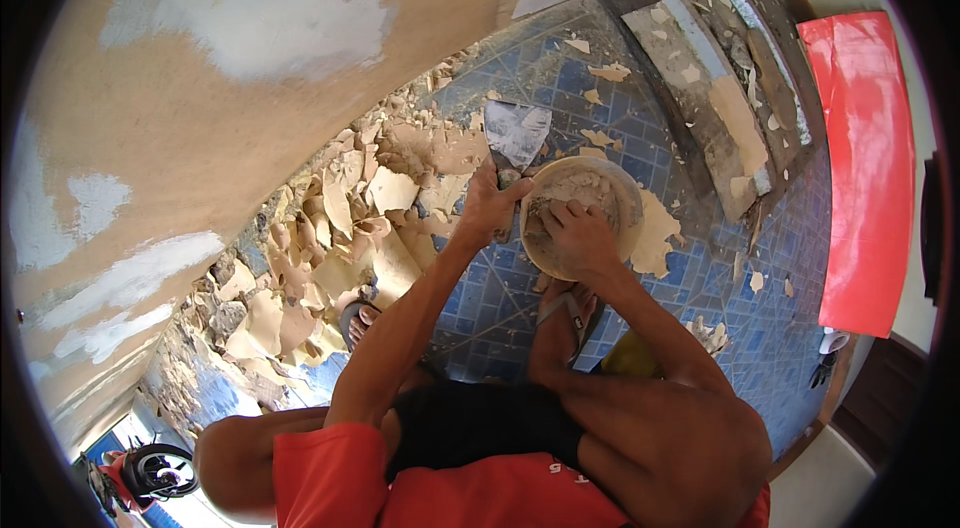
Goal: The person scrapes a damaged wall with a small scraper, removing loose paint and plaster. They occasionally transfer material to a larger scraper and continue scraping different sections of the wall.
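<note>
Blue-tiled floor underfoot, gripped putty knife in fingers of left hand, just beside cream bucket; had fingers of right hand inside bucket, could not tell whether holding anything.

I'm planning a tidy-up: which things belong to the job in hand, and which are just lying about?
Job, apparently: scraper, in the left hand; bucket, with the right hand inside; patched wall.
Lying about: peeled flakes, boards, red panel.
</note>
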Tool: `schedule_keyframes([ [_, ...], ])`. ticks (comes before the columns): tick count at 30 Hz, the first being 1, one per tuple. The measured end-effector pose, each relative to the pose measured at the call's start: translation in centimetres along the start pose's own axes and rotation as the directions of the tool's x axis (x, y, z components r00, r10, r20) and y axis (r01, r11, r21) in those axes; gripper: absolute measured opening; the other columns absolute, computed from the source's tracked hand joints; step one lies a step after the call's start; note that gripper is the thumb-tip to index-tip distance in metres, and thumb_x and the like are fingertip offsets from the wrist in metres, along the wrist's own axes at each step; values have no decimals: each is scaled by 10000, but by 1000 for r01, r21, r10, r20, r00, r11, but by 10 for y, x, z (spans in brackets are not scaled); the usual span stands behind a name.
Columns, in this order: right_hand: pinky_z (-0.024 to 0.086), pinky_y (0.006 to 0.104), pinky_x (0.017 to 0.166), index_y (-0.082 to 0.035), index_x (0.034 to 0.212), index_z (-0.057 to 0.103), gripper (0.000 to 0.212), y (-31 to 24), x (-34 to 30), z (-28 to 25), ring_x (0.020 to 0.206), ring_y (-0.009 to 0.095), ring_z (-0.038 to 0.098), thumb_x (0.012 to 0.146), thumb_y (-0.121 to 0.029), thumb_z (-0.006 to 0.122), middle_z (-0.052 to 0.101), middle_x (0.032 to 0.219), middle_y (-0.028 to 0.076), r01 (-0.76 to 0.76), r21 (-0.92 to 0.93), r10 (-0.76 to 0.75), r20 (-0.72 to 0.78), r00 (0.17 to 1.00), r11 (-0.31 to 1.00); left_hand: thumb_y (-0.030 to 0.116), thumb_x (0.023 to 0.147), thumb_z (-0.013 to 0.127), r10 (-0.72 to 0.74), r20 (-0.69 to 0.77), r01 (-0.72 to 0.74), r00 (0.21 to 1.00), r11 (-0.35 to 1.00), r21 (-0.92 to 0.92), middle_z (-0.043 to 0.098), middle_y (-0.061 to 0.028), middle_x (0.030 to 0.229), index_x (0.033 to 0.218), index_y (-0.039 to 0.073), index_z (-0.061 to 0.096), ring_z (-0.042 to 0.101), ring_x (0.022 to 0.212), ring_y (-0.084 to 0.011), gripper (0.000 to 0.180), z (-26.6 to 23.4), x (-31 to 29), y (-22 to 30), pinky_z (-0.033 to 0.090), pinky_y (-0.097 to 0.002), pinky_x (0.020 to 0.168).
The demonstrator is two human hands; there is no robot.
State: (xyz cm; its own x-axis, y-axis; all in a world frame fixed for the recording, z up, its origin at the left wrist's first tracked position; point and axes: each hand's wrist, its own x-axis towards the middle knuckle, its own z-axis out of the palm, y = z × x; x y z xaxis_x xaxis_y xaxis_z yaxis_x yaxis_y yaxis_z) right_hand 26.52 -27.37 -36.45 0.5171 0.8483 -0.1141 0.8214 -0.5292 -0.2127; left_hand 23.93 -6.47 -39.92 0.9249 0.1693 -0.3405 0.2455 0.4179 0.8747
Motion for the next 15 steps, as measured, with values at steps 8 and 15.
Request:
schedule_keyframes([
  [8,455,427,923,-166,1239,714,394,15,-12,-33,1140,224,610,847,-145,694,659,1131,48,101,133,-137,301,944,986,87,906,784,-16,-54,26,998,982,185,706,-59,1162,1290,9,595,642,1006,-134,436,-4,-8,-1,542,-322,898],
  [15,475,416,957,-74,1231,710,403,6,10,-9,1103,272,611,830,-90,673,669,1111,84,-115,-16,113,-97,989,993,94,902,790,13,-13,-9,1000,966,259,703,-62,1157,1287,2,600,632,990,-127,439,-12,3,-11,539,-313,879],
])
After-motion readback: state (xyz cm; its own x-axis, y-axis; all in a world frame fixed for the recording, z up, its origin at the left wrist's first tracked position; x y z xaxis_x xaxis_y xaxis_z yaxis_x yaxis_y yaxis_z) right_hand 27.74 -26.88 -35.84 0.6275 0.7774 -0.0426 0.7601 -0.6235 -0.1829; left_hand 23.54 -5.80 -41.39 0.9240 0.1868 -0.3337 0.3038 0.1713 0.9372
